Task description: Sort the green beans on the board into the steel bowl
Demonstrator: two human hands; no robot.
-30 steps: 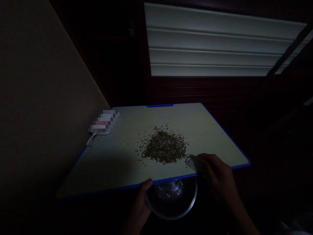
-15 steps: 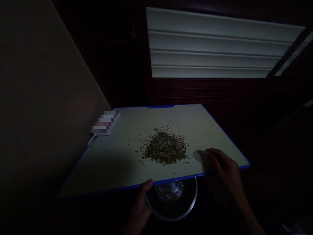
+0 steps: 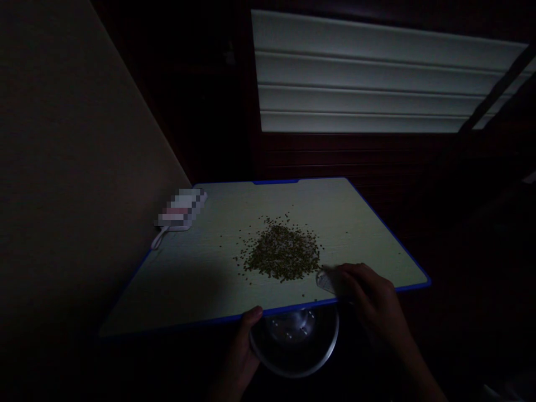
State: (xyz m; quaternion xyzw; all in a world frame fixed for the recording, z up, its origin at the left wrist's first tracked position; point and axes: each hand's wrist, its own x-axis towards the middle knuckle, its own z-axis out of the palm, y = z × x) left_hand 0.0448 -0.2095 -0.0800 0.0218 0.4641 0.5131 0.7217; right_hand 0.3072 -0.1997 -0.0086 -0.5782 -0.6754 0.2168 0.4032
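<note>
A loose heap of small dark seeds or grains (image 3: 282,254) lies on the pale, blue-edged board (image 3: 355,218). My right hand (image 3: 372,290) is closed around a small, pale, round-edged piece (image 3: 325,281), whose exact kind is too dark to make out. Its tip is low over the board, just right of the heap's near side. Below the board's near edge is a shiny metal bowl (image 3: 335,340), partly hidden by the board. My left hand (image 3: 245,349) grips the bowl's left side, with the thumb up at the board's edge.
A white device with a strap (image 3: 188,215), its face pixelated, rests at the board's left edge beside a plain wall (image 3: 84,167). Behind the board stands dark wooden furniture with a white slatted panel (image 3: 360,78). The surroundings are very dim.
My right hand has moved left and nearer to me with the pale piece, towards the heap's near right side. A few grains now lie near the board's front edge. My left hand stays put.
</note>
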